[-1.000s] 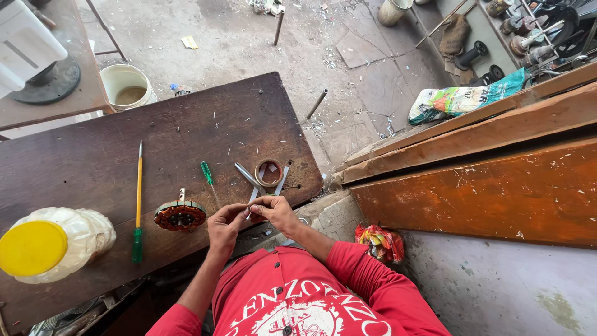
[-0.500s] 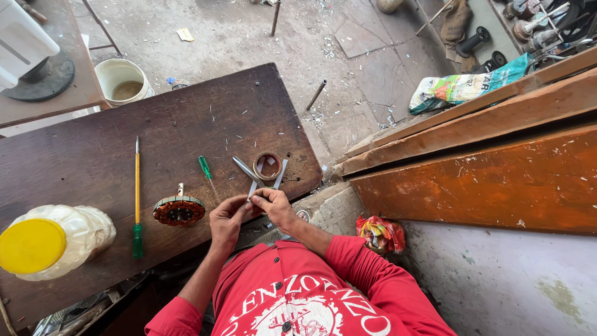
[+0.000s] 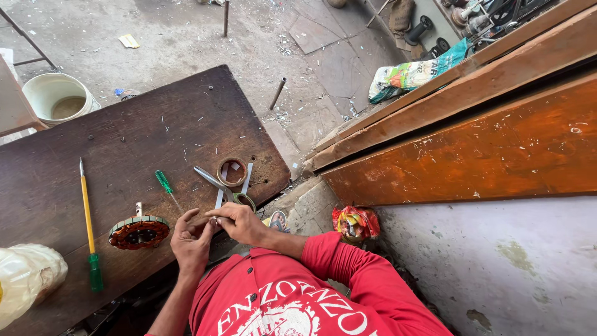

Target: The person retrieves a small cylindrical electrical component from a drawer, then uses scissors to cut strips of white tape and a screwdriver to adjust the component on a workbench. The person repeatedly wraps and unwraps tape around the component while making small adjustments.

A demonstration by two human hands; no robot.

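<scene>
Both hands, left and right, meet pinched on what seems a thin strip at the counter edge, scissors just beyond—likely mid-fold; next needs steady fingertip pressure.

Matt, scuffed wooden table; shiny metal scissors.

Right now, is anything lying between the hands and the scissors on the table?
Nothing visible does. The right hand and left hand meet at the table edge, right beside the scissors handles, which look to touch the right hand.
</scene>
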